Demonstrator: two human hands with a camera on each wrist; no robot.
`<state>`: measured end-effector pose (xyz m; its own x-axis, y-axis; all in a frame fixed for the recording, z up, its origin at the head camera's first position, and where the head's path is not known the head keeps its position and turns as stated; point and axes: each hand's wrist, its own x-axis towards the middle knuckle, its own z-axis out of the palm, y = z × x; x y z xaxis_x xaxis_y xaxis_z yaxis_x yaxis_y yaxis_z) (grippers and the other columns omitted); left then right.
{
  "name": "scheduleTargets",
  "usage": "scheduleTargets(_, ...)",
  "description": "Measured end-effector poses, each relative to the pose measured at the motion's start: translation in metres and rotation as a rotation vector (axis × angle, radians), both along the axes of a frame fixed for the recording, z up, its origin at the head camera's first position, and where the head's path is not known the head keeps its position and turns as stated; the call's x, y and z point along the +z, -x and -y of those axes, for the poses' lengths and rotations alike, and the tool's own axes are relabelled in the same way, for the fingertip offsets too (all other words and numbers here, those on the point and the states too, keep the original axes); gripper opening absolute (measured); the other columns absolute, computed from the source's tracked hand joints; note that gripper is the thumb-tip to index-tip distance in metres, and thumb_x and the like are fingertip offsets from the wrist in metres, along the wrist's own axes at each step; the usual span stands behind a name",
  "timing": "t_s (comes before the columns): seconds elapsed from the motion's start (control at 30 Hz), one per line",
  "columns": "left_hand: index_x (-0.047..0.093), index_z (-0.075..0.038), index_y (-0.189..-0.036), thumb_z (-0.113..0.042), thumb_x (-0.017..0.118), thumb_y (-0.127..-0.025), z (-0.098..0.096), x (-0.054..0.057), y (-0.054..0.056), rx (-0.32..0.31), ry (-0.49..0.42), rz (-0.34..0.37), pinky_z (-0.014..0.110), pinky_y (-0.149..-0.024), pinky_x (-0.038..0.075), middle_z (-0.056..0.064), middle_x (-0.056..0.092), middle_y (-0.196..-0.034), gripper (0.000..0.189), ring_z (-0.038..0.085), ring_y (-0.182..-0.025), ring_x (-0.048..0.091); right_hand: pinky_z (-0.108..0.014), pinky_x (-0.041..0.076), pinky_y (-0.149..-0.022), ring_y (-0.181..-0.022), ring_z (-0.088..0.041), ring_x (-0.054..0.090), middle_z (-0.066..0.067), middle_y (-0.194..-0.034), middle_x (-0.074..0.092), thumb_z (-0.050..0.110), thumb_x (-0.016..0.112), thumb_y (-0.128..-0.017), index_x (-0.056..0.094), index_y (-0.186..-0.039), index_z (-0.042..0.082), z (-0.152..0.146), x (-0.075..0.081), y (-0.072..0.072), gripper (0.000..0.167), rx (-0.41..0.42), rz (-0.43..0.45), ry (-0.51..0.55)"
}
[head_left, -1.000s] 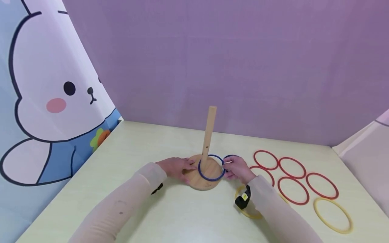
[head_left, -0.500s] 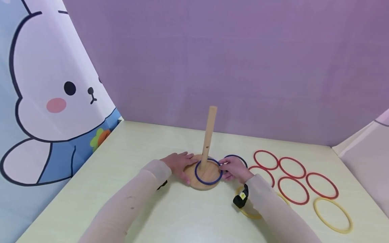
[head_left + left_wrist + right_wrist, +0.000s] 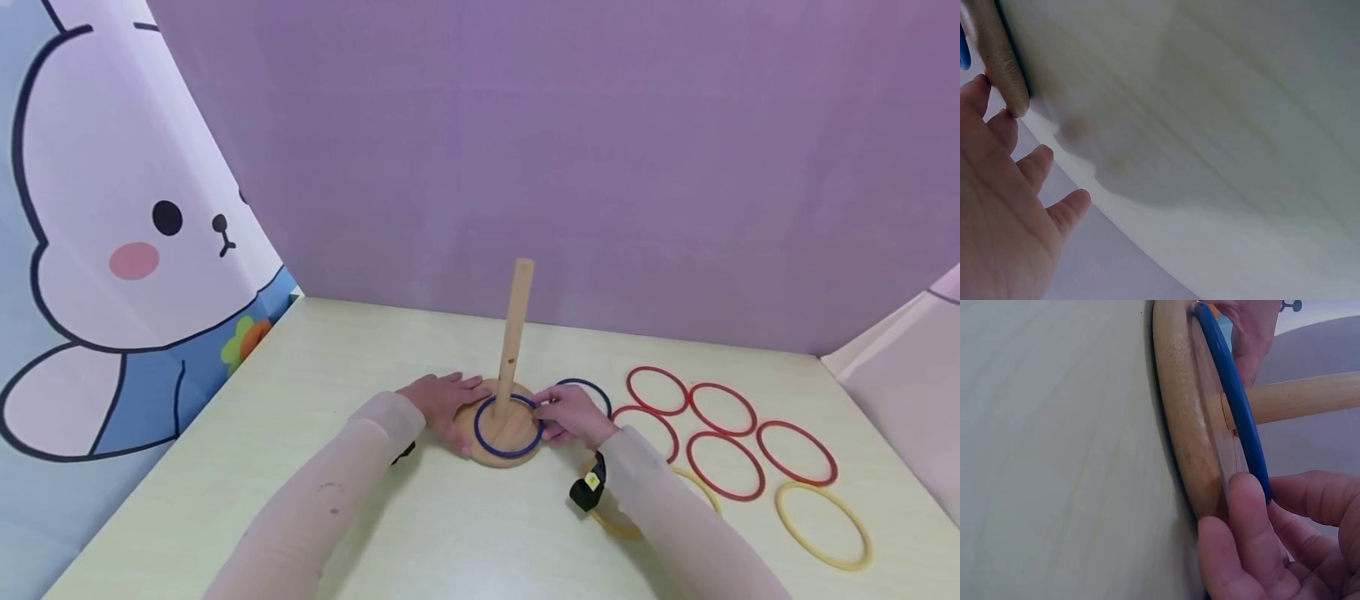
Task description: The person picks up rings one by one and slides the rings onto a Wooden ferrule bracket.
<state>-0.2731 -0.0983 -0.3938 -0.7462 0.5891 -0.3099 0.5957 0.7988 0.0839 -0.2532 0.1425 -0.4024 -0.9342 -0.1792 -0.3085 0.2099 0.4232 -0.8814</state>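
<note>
A round wooden base (image 3: 519, 433) with an upright wooden post (image 3: 516, 325) stands mid-table. Around the post, low over the base, is a blue ring (image 3: 1235, 387). My right hand (image 3: 573, 412) pinches that ring at its right side between thumb and fingers. In the right wrist view the ring is slightly tilted, its pinched side lifted off the wood and its far side close to it. At the base's left edge rests my left hand (image 3: 444, 408), fingers spread and fingertips on the rim, as the left wrist view also shows.
Behind my right hand lies a second blue ring (image 3: 596, 388), partly hidden. Several red rings (image 3: 783, 423) lie flat to the right. One yellow ring (image 3: 847, 569) sits at the front right, another (image 3: 618, 532) under my right forearm. A purple backdrop (image 3: 600, 167) borders the table's back.
The blue ring has come down and slightly left towards the base, with my right hand following. My left hand shifted a little right and up along the base's edge.
</note>
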Motion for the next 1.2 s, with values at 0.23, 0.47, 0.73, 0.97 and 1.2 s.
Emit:
scheduleTargets(0.23, 0.028, -0.026, -0.152, -0.062, 0.074, -0.070, 0.000, 0.000, 0.001, 0.003, -0.019, 0.017, 0.051, -0.106, 0.033, 0.001, 0.025, -0.157, 0.101, 0.035, -0.139, 0.030, -0.026, 0.052, -0.049, -0.052, -0.010, 0.057, -0.006, -0.071, 0.065, 0.001, 0.061, -0.087, 0.063, -0.112, -0.004, 0.001, 0.001, 0.001, 0.025, 0.003, -0.032, -0.024)
scheduleTargets(0.47, 0.029, -0.025, -0.152, -0.063, 0.074, -0.070, 0.000, 0.001, 0.001, -0.004, -0.012, 0.010, 0.052, -0.107, 0.032, -0.001, 0.024, -0.157, 0.101, 0.035, -0.141, 0.026, -0.028, 0.051, -0.052, -0.059, -0.014, 0.059, -0.008, -0.077, 0.066, 0.003, 0.063, -0.087, 0.062, -0.114, -0.005, -0.011, 0.007, -0.004, 0.029, 0.019, -0.074, -0.077)
scheduleTargets(0.73, 0.030, -0.024, -0.152, -0.061, 0.075, -0.070, 0.000, 0.001, 0.001, -0.001, -0.030, 0.013, 0.049, -0.105, 0.035, -0.003, 0.025, -0.157, 0.100, 0.031, -0.138, 0.033, -0.031, 0.051, -0.060, -0.065, -0.019, 0.059, -0.010, -0.087, 0.065, 0.008, 0.061, -0.090, 0.058, -0.123, -0.005, -0.055, 0.018, -0.013, 0.036, 0.068, -0.103, -0.141)
scheduleTargets(0.97, 0.030, -0.027, -0.152, -0.061, 0.076, -0.069, -0.001, 0.002, 0.000, 0.009, -0.020, -0.002, 0.046, -0.103, 0.038, -0.005, 0.027, -0.156, 0.100, 0.029, -0.135, 0.038, -0.027, 0.044, -0.056, -0.064, -0.018, 0.050, -0.005, -0.076, 0.058, 0.004, 0.066, -0.087, 0.065, -0.111, -0.003, -0.091, 0.025, -0.024, 0.025, 0.224, -0.279, -0.383)
scheduleTargets(1.2, 0.031, -0.028, -0.151, -0.060, 0.077, -0.069, -0.001, 0.001, -0.001, 0.023, -0.039, 0.000, 0.048, -0.105, 0.036, -0.005, 0.025, -0.157, 0.099, 0.033, -0.138, 0.033, -0.025, 0.045, -0.057, -0.066, -0.012, 0.050, 0.002, -0.079, 0.059, 0.006, 0.068, -0.083, 0.068, -0.106, 0.006, -0.108, 0.028, -0.039, 0.023, 0.342, -0.400, -0.555)
